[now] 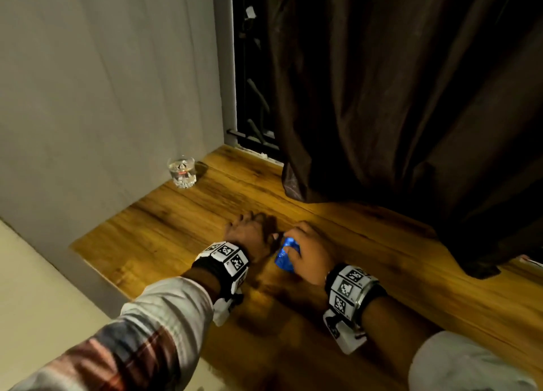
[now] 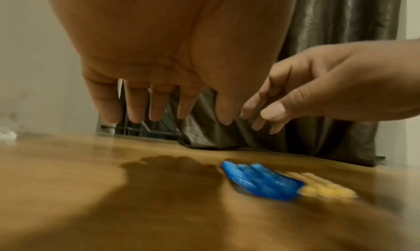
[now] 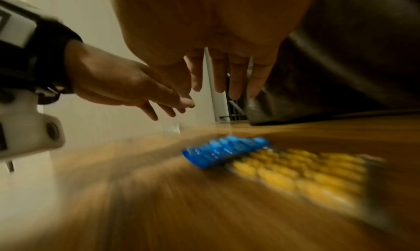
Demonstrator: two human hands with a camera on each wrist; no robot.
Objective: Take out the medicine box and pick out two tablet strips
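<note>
Wooden tabletop; blurred, seemingly unheld strips.

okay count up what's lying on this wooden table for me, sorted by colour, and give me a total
Blue strip: 1
Yellow strip: 1
Clear glass: 1
Total: 3
Both strips lie flat on the table, the blue one overlapping the yellow; neither of the hands holds one.

A wooden table carries a glass in its far left corner. Near the middle, a blue strip lies partly over a yellow strip.
</note>
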